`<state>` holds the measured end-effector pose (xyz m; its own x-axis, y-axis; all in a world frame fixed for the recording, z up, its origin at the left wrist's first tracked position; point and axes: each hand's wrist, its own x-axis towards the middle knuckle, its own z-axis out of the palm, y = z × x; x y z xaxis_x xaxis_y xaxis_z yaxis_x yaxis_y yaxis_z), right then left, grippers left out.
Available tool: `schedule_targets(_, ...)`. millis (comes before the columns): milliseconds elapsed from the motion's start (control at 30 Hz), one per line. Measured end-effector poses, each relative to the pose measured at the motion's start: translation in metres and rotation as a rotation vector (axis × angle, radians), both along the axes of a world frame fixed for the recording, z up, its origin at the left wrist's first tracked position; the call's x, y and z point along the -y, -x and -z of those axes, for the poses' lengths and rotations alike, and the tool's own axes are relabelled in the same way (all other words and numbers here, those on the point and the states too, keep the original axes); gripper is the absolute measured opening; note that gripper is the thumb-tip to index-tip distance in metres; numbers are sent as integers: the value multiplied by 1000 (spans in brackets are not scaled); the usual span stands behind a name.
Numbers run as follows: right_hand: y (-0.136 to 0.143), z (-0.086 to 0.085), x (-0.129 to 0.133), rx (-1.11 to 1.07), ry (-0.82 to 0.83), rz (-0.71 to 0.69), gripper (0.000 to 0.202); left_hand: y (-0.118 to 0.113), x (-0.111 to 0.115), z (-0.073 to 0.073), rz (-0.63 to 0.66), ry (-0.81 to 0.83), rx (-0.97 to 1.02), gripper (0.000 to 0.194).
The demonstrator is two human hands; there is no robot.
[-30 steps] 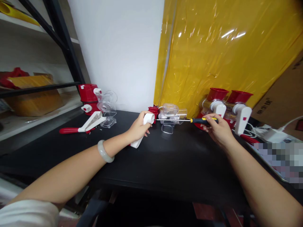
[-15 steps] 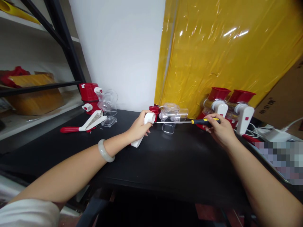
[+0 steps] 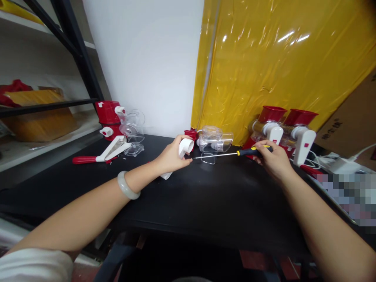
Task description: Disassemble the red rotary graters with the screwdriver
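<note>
My left hand [image 3: 173, 155] is closed round a white plastic crank handle [image 3: 185, 146], its round end sticking up past the fingers and its lower end showing beneath the palm. In my right hand [image 3: 272, 158] is a screwdriver [image 3: 246, 151] with a black and yellow grip, held level. Its thin shaft runs left, and the tip is at my left thumb; whether it touches a screw I cannot tell. Behind the shaft stand clear plastic parts [image 3: 212, 138] beside a small red part [image 3: 190, 134].
At the left are red housings [image 3: 108, 113], clear plastic parts [image 3: 133, 127] and a white crank with red grip [image 3: 111, 152]. Two assembled red-and-white rotary graters [image 3: 305, 137] stand at the right, near a white charger with cables [image 3: 343, 167]. Shelving [image 3: 58, 117] borders the black table [image 3: 217, 196].
My left thumb has stretched out to the right, to the screwdriver tip. The tip has dipped slightly, and the white handle has turned a little in my left hand.
</note>
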<state>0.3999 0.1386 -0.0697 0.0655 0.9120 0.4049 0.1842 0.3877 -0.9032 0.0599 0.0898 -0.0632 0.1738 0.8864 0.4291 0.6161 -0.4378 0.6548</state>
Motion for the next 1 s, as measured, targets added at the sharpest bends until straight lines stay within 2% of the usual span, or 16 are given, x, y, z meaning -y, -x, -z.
schedule_targets(133,2,-2,3,37,-10,10,29,-1,3,2,56,63,-45,68)
schedule_targets(333,7,-7,10,88,6,31,30,-3,3,6,17,17,-188,50)
schedule_targets(467,7,-7,11,92,15,31,28,-3,1,7,23,38,-196,49)
schedule_targets(567,5,-8,10,94,24,29,25,-2,2,6,72,55,-211,51)
schedule_targets(800,2,-13,12,-25,32,107,9,-1,3,8,126,100,-261,51)
schedule_targets(1000,4,-12,12,-101,-24,91,5,0,0,13,139,136,-305,51)
